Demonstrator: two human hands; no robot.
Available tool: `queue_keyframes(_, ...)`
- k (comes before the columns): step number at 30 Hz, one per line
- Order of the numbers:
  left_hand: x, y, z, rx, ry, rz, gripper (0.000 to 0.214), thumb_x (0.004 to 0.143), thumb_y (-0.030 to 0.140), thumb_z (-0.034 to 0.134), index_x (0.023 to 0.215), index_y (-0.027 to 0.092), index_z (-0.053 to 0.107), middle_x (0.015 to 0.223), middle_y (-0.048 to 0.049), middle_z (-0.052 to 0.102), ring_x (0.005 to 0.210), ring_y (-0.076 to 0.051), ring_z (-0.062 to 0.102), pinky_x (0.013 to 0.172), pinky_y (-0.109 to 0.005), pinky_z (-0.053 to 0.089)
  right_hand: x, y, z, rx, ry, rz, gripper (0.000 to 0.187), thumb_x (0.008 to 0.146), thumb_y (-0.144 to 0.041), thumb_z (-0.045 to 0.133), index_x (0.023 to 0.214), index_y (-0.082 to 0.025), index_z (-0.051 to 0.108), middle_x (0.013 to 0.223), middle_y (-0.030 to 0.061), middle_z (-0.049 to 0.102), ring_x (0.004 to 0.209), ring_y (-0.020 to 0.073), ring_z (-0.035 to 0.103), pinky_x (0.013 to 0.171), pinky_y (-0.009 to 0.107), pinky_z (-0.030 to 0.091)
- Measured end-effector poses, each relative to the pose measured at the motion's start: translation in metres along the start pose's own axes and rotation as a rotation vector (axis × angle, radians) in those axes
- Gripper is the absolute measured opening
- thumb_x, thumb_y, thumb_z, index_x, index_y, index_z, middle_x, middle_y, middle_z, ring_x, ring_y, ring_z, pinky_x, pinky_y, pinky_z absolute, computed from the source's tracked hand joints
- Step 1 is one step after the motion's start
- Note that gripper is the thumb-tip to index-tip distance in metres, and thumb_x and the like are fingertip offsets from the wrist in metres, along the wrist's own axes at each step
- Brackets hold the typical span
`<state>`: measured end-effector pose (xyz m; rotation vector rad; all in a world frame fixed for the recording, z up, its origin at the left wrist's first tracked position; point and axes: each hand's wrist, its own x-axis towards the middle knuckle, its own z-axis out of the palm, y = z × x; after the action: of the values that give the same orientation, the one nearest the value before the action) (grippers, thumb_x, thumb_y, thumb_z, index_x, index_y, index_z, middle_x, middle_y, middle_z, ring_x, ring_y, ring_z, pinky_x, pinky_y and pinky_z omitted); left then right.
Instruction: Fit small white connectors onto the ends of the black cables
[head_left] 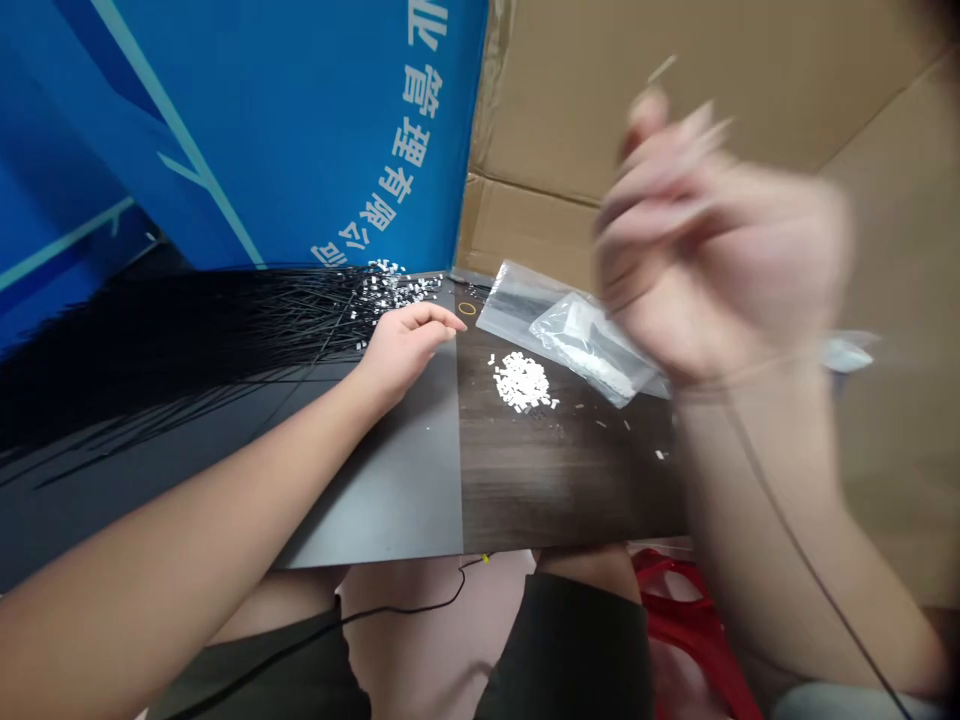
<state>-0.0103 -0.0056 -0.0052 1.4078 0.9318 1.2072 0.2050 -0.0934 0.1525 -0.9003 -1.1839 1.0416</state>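
My left hand [409, 350] lies on the grey panel [375, 490] with its fingers slightly curled, holding nothing. Its fingertips are near the end of a large sheaf of thin black wires [187, 360]. Small white pieces [390, 290] are scattered over the wire ends. My right hand [712, 240] is raised and motion-blurred, its fingers pinched on a thin black wire [795, 510] that trails down past my forearm. A pale sliver [661, 68] shows above the fingertips. A heap of small white pieces [521, 382] lies on the dark wood-grain board [555, 480], below clear plastic bags [570, 335].
A small yellow ring [467, 308] lies at the board's far edge. A blue printed banner [262, 130] and brown cardboard [600, 100] stand behind. Below the front edge are my knees, a black cable [405, 600] and a red plastic object [682, 620].
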Motion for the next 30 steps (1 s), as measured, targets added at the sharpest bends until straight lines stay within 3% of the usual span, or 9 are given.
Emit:
queue_keyframes(1, 0.002, -0.002, -0.001, -0.067, 0.009, -0.007, 0.013, 0.073, 0.023, 0.073, 0.083, 0.019, 0.080, 0.058, 0.0032, 0.051, 0.055, -0.011, 0.042, 0.054, -0.027, 0.030, -0.002, 0.021, 0.018, 0.196, -0.047, 0.146, 0.037, 0.114, -0.020, 0.038, 0.090, -0.023, 0.066, 0.060, -0.0109, 0.061, 0.057, 0.0014, 0.062, 0.054, 0.010, 0.052)
queue_keyframes(3, 0.004, -0.004, -0.001, -0.187, 0.005, -0.015, 0.018, 0.079, 0.030, 0.076, 0.092, 0.019, 0.080, 0.067, 0.0007, 0.060, 0.058, -0.012, 0.049, 0.055, -0.026, 0.036, -0.003, 0.070, 0.037, 0.257, -0.146, 0.328, 0.025, 0.107, -0.020, 0.057, 0.084, -0.021, 0.066, 0.065, -0.0053, 0.067, 0.061, 0.0082, 0.068, 0.057, 0.019, 0.060)
queue_keyframes(6, 0.003, -0.007, 0.001, -0.271, -0.043, -0.032, 0.025, 0.084, 0.039, 0.079, 0.098, 0.019, 0.080, 0.080, -0.0024, 0.069, 0.066, -0.013, 0.059, 0.060, -0.027, 0.045, 0.000, 0.135, 0.033, 0.242, -0.211, 0.373, 0.018, 0.096, -0.030, 0.077, 0.084, -0.018, 0.072, 0.075, 0.0028, 0.074, 0.067, 0.0138, 0.073, 0.060, 0.024, 0.064)
queue_keyframes(9, 0.000, -0.008, 0.003, -0.247, -0.077, -0.038, 0.028, 0.083, 0.041, 0.084, 0.099, 0.018, 0.081, 0.074, -0.0015, 0.068, 0.067, -0.014, 0.060, 0.061, -0.027, 0.047, 0.002, 0.168, 0.019, 0.190, -0.192, 0.371, 0.024, 0.090, -0.039, 0.083, 0.084, -0.019, 0.073, 0.080, 0.0050, 0.076, 0.071, 0.0162, 0.075, 0.063, 0.027, 0.066)
queue_keyframes(15, -0.004, -0.006, 0.007, -0.141, -0.053, 0.019, 0.028, 0.079, 0.041, 0.090, 0.090, 0.017, 0.080, 0.076, -0.0015, 0.072, 0.062, -0.011, 0.057, 0.059, -0.027, 0.046, -0.002, 0.177, 0.015, 0.155, -0.241, 0.373, 0.035, 0.085, -0.049, 0.086, 0.087, -0.018, 0.071, 0.080, 0.0046, 0.077, 0.070, 0.0167, 0.076, 0.064, 0.029, 0.065)
queue_keyframes(23, -0.007, 0.001, 0.005, 0.025, -0.011, 0.102, 0.022, 0.080, 0.037, 0.088, 0.085, 0.017, 0.080, 0.086, -0.0038, 0.076, 0.077, -0.014, 0.064, 0.074, -0.028, 0.052, -0.007, 0.181, 0.019, 0.136, -0.212, 0.301, 0.041, 0.079, -0.049, 0.092, 0.093, -0.017, 0.070, 0.079, 0.0036, 0.078, 0.069, 0.0168, 0.077, 0.064, 0.031, 0.066)
queue_keyframes(26, -0.006, 0.000, 0.006, -0.020, -0.062, 0.078, 0.031, 0.081, 0.046, 0.088, 0.090, 0.017, 0.079, 0.084, -0.0039, 0.073, 0.071, -0.013, 0.060, 0.069, -0.028, 0.050, -0.006, 0.177, 0.016, 0.109, -0.212, 0.271, 0.042, 0.077, -0.050, 0.093, 0.091, -0.018, 0.070, 0.079, 0.0031, 0.078, 0.068, 0.0162, 0.076, 0.062, 0.030, 0.066)
queue_keyframes(30, -0.006, -0.006, 0.010, -0.002, -0.045, 0.042, 0.045, 0.091, 0.060, 0.074, 0.104, 0.017, 0.076, 0.088, -0.0057, 0.072, 0.066, -0.013, 0.057, 0.063, -0.029, 0.046, 0.005, 0.160, -0.001, 0.058, -0.161, 0.220, 0.037, 0.080, -0.046, 0.092, 0.089, -0.019, 0.068, 0.080, 0.0032, 0.078, 0.069, 0.0156, 0.075, 0.063, 0.029, 0.065)
